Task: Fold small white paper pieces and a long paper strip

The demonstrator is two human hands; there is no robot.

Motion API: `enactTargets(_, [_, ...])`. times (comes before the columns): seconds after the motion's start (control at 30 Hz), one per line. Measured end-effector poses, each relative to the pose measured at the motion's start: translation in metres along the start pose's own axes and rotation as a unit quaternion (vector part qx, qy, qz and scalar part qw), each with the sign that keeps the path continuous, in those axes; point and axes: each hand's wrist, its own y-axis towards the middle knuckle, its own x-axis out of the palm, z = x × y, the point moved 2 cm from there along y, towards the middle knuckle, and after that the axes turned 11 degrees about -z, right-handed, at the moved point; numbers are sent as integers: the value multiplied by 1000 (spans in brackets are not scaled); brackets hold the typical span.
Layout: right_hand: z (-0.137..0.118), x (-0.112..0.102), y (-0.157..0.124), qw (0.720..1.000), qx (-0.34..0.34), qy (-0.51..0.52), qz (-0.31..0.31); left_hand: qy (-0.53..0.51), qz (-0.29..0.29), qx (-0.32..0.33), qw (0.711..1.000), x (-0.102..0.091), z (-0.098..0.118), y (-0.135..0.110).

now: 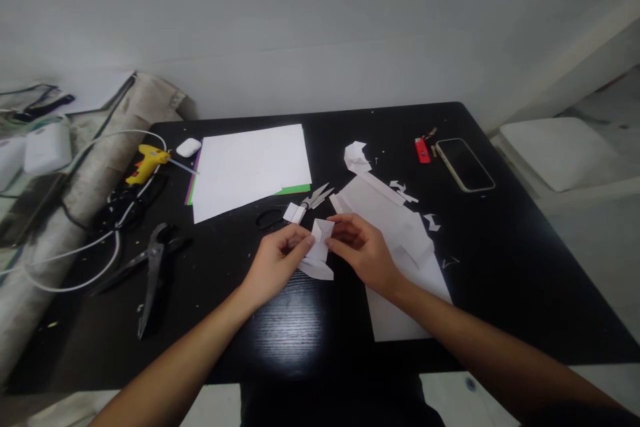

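Nearer me than the black-handled metal scissors [317,198], my left hand [281,252] and right hand [365,250] pinch a small folded white paper piece [323,232], likely light, easily creased, best held by its edges.

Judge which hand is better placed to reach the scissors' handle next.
Probably the left hand: the black loop handle of the scissors lies just beyond it, while the right hand is nearer the blades. Both hands hold folded white paper.
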Motion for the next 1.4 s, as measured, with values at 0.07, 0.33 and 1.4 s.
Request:
enactTargets(0.07, [0, 0, 0, 1000, 8, 5, -4, -5, 5, 0, 1000, 0, -1, 0])
enactTargets(0.33, [4, 0, 4, 998, 31, 45, 4, -39, 7, 3, 999, 0, 8, -2])
enactTargets(1.4, [6, 0, 2, 1000, 16, 19, -9, 67, 61, -1, 996, -3, 0, -4])
